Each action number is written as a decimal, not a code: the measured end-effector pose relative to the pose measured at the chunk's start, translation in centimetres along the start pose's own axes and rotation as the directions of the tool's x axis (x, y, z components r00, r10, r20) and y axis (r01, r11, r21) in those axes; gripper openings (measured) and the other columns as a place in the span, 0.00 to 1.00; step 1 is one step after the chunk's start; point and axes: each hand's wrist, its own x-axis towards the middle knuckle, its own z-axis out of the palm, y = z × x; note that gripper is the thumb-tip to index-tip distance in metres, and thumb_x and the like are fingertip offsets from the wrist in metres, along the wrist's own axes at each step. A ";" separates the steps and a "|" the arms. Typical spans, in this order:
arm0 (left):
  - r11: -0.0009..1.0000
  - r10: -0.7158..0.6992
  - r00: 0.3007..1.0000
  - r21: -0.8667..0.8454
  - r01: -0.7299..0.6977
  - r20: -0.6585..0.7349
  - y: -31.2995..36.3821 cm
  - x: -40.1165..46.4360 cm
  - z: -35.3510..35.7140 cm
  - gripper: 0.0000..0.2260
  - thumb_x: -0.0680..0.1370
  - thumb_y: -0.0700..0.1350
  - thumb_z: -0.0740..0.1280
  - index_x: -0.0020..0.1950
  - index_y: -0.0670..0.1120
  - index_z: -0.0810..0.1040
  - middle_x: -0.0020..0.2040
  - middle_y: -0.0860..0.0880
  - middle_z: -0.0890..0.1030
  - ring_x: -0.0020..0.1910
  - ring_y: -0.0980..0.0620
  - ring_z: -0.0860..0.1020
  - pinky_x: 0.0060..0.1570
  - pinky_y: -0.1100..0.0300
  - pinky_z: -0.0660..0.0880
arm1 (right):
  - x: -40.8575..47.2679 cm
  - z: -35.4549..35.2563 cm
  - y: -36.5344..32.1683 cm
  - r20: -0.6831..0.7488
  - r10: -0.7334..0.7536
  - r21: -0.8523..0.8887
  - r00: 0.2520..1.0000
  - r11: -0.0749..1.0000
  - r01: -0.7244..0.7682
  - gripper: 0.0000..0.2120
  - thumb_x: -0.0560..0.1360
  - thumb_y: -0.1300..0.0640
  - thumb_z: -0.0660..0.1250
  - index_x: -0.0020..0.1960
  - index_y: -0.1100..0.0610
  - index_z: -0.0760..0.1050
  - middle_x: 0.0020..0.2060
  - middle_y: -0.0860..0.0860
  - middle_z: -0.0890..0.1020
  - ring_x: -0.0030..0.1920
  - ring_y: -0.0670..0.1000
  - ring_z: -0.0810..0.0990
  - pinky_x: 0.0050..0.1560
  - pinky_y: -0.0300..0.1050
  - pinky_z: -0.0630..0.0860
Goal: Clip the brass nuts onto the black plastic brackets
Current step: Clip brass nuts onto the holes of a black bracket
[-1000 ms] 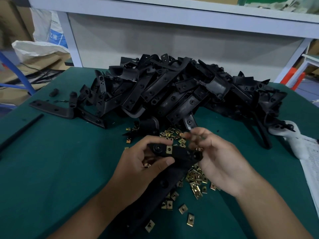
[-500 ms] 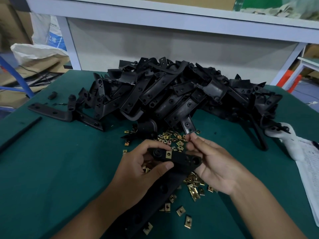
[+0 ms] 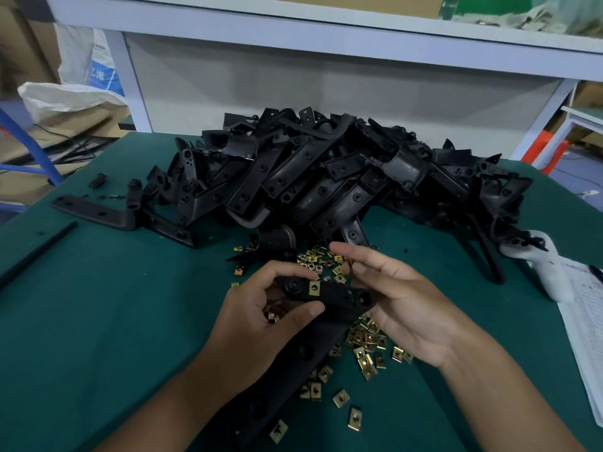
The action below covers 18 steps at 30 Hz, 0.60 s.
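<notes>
Nearest the camera, loose brass nuts (image 3: 354, 418) lay scattered on the green worktop (image 3: 98, 321), some beside the lower end of a long black plastic bracket (image 3: 329, 296) that ran up from the bottom edge toward the middle of the view. The left hand (image 3: 261, 318) gripped the bracket's upper end, fingers curled over its far edge and thumb pressed on its near side. 1 clipped nut (image 3: 314, 287) sat on the bracket's top face, just beside a round boss. The right hand (image 3: 401, 305) was at the bracket's right end, its palm turned inward and fingers loosely spread; the lower fingers seemed to touch the bracket's end, but whether they gripped it or pinched a nut could not be told. The index finger pointed left above more loose nuts.

Beyond the hands, further nuts lay thickly on the worktop at the foot of a large pile of brackets (image 3: 326, 177) heaped across its middle. A single L-shaped bracket (image 3: 98, 212) lay flat to the left of the pile, and a thin black rod (image 3: 36, 252) rested near the left edge. At the right edge sat a white glove (image 3: 541, 262) and a printed sheet (image 3: 584, 321). Behind the worktop stood a pale frame (image 3: 326, 27) with a shelf, and a white sack (image 3: 65, 99) stood at far left.
</notes>
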 end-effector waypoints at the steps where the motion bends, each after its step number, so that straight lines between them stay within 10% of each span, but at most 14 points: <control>1: 1.000 0.003 1.000 0.001 -0.003 -0.002 0.0 0.0 0.0 0.13 0.72 0.55 0.74 0.56 0.60 0.81 0.50 0.53 0.86 0.48 0.54 0.85 0.46 0.64 0.81 | 0.0 0.0 0.1 -0.011 -0.007 -0.012 1.000 1.000 0.007 0.16 0.73 0.56 0.69 0.60 0.52 0.83 0.46 0.49 0.84 0.44 0.46 0.82 0.49 0.42 0.78; 18: 0.999 0.040 0.998 0.038 -0.038 -0.057 -0.2 0.2 -0.1 0.12 0.74 0.52 0.77 0.55 0.60 0.81 0.46 0.55 0.86 0.43 0.59 0.84 0.41 0.70 0.77 | -0.5 0.5 -0.5 -0.021 -0.055 -0.115 0.998 0.992 0.052 0.04 0.71 0.56 0.74 0.45 0.49 0.83 0.40 0.48 0.81 0.40 0.49 0.69 0.34 0.37 0.67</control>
